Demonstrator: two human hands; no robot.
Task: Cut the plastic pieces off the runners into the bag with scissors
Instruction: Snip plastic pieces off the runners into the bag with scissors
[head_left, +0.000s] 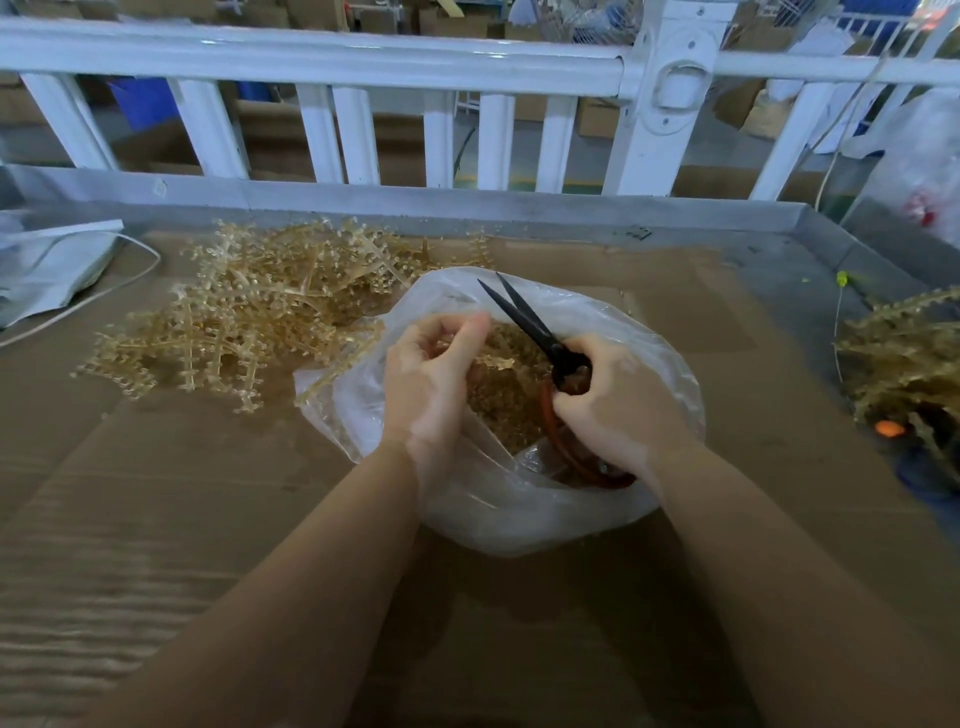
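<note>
1. A worktable covered in flat brown cardboard (218, 493) fills the view, with a raised grey metal rim along its far edge.
2. Behind the table stands a white railing (363, 67); cardboard boxes and blue crates show blurred beyond it.
3. A clear plastic bag (519, 509) sits open in the middle of the table, holding a heap of small amber plastic pieces (504, 400).
4. A loose pile of translucent amber runners (249, 317), branching sticks studded with small knobs, lies on the cardboard just left of the bag and behind it.
5. A second pile of runners (898, 358) lies at the right edge.
6. The left hand (431, 379) is over the bag mouth, fingers curled, pinching a runner piece (337, 371) that pokes out to the left.
7. The right hand (618, 405) grips the reddish handles of black-bladed scissors (524, 322), blades parted and pointing away above the bag.
8. A white cord (78, 306) crosses the far left.
</note>
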